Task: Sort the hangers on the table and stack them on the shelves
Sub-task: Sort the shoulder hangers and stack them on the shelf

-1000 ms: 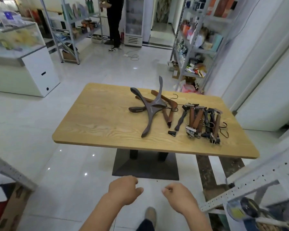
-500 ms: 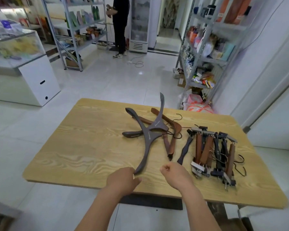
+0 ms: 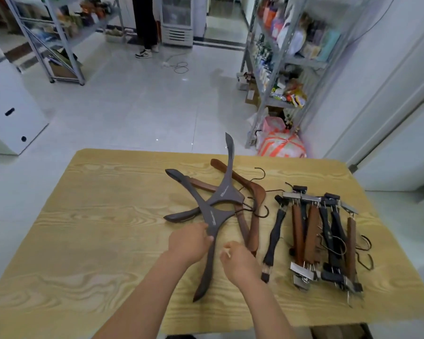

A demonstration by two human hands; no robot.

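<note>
Cannot tell the state of the right grip (image 3: 238, 263): fingers curled under, hidden behind the knuckles, just beside a brown hanger (image 3: 253, 231). With the left grip (image 3: 189, 243), pinching the near arm of the grey hanger (image 3: 213, 217), lying crossed with others on the bench (image 3: 96, 216).

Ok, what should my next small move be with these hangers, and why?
Probably lift the grey hanger clear with your left hand, which seems to pinch its near arm. It lies crossed with a second grey hanger over the brown hangers, so separating it starts the sorting. Your right hand, holding nothing, could steady the others.
</note>
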